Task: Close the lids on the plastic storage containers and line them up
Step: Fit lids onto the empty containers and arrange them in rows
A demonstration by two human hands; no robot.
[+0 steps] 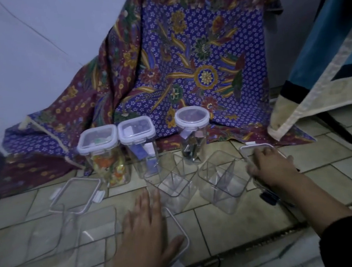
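Three lidded clear containers stand at the back: a square one with colourful contents (99,148), a square one with blue items (138,141), and a round one (193,129). In front, two lidless containers with dividers (171,176) (223,177) stand on the tiled floor. My left hand (149,231) lies flat on a clear lid (179,235) over a near container, fingers spread. My right hand (269,165) presses a lid (257,147) onto a container at the right. Another clear lid (76,195) rests tilted on an empty container (73,238) at the left.
A purple and maroon batik cloth (186,68) drapes behind and under the back containers. A blue and cream fabric (323,56) hangs at the right over a dark stand leg (336,127). A white wall rises at the left.
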